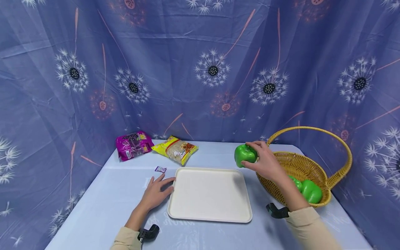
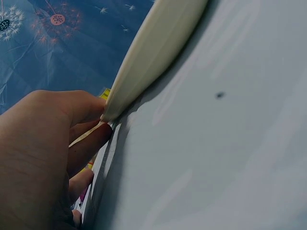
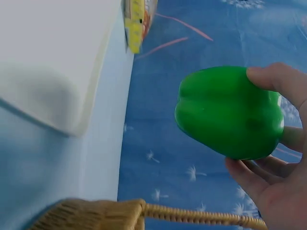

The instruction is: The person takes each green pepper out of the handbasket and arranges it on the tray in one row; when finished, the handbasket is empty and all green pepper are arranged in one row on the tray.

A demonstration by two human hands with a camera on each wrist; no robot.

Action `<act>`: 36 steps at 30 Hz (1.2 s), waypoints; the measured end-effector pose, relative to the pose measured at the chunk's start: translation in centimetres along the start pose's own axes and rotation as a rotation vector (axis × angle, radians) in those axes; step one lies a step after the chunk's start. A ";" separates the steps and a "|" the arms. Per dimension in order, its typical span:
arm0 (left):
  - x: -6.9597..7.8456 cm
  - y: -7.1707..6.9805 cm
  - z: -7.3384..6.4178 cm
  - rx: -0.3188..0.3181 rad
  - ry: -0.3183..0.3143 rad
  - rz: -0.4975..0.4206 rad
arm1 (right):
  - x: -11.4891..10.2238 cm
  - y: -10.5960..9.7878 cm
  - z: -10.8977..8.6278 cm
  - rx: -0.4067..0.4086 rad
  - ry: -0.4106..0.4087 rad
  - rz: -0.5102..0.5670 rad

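White tray [image 1: 210,195] sits on the bench [image 1: 93,215], on its pale cloth. R hand [image 1: 268,163] holds a green pepper [image 1: 243,155] btwn thumb & fingers, up off the bench, just beyond the tray's far R corner. L hand [image 1: 155,192] is at the tray's L side, fingers spread fairly wide, thumb & index tips touching the rim. Wicker basket [image 1: 285,160] w/ tall handle stands to the R of the tray; more green peppers [image 1: 311,192] lie inside, exact no. hard to tell, as the R forearm covers part. Small purple sweet [image 1: 160,169] lies just off the tray's far L corner. Yellow snack bag [image 1: 176,150] is right behind the tray's far edge, toward the L; purple bag [image 1: 133,145] sits farther L, nr the yellow one. Blue dandelion-print curtain [image 1: 175,62] hangs behind the tray & everything else.
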State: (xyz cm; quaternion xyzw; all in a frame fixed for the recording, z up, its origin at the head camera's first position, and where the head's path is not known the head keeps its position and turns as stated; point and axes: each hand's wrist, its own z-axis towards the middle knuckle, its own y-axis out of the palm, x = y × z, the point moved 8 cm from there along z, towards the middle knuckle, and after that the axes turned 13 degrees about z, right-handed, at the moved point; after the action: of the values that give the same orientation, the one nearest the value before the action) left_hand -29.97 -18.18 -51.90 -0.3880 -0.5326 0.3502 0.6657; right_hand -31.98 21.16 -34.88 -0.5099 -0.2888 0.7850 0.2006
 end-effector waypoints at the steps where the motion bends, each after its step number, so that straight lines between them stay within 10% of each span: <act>1: 0.0 0.0 0.0 0.001 0.000 -0.001 | -0.1 0.3 0.1 -0.006 -0.006 0.002; 36: -0.1 -0.1 -0.1 0.029 0.008 -0.001 | 0.3 10.6 3.0 -0.113 -0.065 0.077</act>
State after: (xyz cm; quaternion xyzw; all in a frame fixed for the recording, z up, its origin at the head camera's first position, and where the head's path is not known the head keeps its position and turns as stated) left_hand -29.87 -18.28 -51.87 -0.3796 -0.5250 0.3561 0.6734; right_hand -35.07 12.63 -41.10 -0.5056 -0.3193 0.7906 0.1318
